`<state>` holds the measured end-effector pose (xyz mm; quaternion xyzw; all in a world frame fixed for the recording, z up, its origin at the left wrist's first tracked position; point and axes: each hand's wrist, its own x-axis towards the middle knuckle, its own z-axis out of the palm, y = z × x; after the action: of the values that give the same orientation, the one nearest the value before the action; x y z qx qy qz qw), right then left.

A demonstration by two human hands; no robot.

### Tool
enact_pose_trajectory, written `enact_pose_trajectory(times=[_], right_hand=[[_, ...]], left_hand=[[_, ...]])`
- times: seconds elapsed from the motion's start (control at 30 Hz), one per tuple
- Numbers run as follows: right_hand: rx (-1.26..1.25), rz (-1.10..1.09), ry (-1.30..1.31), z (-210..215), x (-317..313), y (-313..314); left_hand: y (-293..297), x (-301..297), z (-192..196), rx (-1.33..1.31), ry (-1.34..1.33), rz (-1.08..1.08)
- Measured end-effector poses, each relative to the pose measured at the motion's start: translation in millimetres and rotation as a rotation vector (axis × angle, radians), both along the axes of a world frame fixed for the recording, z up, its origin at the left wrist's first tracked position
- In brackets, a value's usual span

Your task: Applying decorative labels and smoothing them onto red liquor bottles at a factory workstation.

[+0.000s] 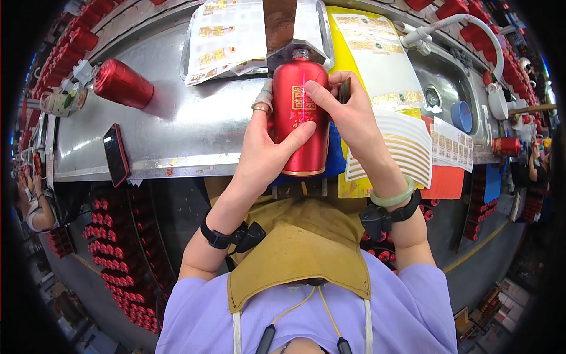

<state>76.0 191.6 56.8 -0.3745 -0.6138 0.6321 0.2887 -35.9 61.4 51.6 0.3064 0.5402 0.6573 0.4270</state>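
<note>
A glossy red bottle (pixel 315 141) with a gold design on its front lies in front of me, its neck pointing away against a dark metal rest (pixel 298 50). My left hand (pixel 265 150) wraps the bottle's left side, with its thumb across the lower front. Wrapping covers one fingertip of that hand. On the bottle's right side, my right hand (pixel 356 118) grips it, its thumb pressing beside the gold emblem (pixel 299 98). A dark narrow piece (pixel 344 91) shows at the right hand's fingers; its kind I cannot make out.
Another red bottle (pixel 124 84) and a phone (pixel 116 154) lie on the metal bench at left. A tray of label sheets (pixel 221 38) is behind. To the right are curved gold-striped strips (pixel 392 150), a label sheet (pixel 453 144), and a sink (pixel 439 71) with a blue cup (pixel 461 116).
</note>
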Motion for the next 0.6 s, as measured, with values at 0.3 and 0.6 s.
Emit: enact_pose_trajectory(times=[0.3, 0.6], right_hand=[[0.029, 0.003, -0.026, 2.4, -0.1, -2.1], [0.037, 0.021, -0.022, 0.8, 1.1, -0.8]], left_hand=[[-0.8, -1.7, 2.2, 0.003, -0.060, 0.016], [0.8, 0.5, -2.2, -0.001, -0.031, 0.036]])
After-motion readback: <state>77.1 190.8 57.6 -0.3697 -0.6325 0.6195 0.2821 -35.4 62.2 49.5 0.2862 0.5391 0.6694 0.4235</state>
